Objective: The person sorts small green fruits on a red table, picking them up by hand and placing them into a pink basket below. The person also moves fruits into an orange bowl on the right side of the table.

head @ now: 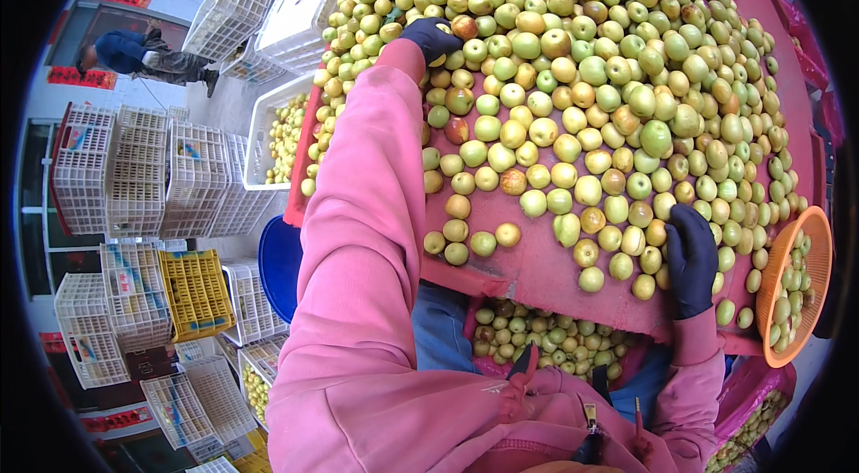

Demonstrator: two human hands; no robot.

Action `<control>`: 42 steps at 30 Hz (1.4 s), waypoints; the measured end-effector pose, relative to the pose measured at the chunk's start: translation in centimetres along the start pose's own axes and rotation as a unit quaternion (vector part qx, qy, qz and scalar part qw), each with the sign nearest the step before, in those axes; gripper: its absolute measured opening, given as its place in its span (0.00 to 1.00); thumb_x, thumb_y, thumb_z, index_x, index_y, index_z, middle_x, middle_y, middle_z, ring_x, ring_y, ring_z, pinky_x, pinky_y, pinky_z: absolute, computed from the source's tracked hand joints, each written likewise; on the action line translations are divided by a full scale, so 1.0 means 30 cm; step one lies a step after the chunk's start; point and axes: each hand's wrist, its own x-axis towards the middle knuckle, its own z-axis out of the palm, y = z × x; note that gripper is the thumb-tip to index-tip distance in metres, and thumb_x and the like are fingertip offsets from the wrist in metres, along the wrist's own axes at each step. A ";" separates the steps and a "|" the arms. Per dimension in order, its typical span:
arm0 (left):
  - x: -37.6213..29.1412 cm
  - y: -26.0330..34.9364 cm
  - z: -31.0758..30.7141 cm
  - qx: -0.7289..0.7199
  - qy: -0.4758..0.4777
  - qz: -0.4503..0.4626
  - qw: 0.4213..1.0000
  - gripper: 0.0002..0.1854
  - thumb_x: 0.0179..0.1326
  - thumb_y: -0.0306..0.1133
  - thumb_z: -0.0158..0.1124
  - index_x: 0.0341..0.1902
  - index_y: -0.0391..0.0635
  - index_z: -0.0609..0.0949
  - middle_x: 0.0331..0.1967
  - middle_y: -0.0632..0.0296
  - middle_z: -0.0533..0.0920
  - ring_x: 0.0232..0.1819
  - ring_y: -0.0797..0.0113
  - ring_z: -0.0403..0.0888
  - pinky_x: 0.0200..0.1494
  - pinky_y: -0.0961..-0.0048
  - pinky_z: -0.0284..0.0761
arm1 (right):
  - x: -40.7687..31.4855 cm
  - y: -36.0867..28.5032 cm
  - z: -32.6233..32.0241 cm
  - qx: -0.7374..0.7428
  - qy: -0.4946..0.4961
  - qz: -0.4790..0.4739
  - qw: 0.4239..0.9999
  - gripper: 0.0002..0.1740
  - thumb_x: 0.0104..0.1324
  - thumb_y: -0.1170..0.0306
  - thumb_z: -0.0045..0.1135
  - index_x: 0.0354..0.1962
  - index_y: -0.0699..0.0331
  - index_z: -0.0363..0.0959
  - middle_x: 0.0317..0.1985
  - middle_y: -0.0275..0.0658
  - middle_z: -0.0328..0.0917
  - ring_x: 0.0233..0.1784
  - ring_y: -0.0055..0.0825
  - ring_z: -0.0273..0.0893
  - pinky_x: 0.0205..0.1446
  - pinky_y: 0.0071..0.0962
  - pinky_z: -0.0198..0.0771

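A large heap of green and reddish-brown jujubes covers a pink-red table. My left hand, in a dark glove, reaches to the heap's left side. Its fingers curl around a pale green jujube, which shows at the edge of the glove. My right hand, gloved the same way, rests near the table's front edge. Its curved fingers lie against the loose jujubes to its left; the palm is hidden, so I cannot tell whether it holds one.
An orange basket of jujubes stands at the table's right corner. Left of the table are a white tub with jujubes and a blue bucket. Fruit lies in a pink-lined container below the edge. Stacked crates and a person are farther left.
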 end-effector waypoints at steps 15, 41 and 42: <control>-0.914 0.377 0.064 -0.374 -0.097 0.124 0.914 0.21 0.55 0.33 0.73 0.53 0.44 0.81 0.48 0.64 0.83 0.45 0.75 0.80 0.47 0.75 0.80 | -0.021 0.038 -0.017 0.092 -0.005 0.010 0.996 0.13 0.65 0.74 0.59 0.47 0.67 0.76 0.45 0.45 0.80 0.51 0.39 0.79 0.55 0.33 0.72; -0.218 0.605 0.194 0.222 0.035 0.190 0.956 0.35 0.55 0.21 0.55 0.69 0.56 0.68 0.64 0.53 0.73 0.65 0.53 0.71 0.65 0.63 0.68 | -0.014 -0.024 -0.012 0.126 0.005 -0.013 0.992 0.13 0.64 0.73 0.61 0.46 0.66 0.77 0.44 0.46 0.81 0.49 0.40 0.80 0.53 0.33 0.74; -0.193 0.613 0.193 0.241 0.024 0.218 0.945 0.35 0.55 0.22 0.55 0.70 0.56 0.67 0.62 0.54 0.74 0.64 0.52 0.71 0.64 0.62 0.69 | -0.010 -0.023 -0.022 0.124 0.003 -0.006 0.992 0.13 0.64 0.72 0.61 0.46 0.65 0.77 0.44 0.45 0.81 0.49 0.39 0.80 0.53 0.33 0.74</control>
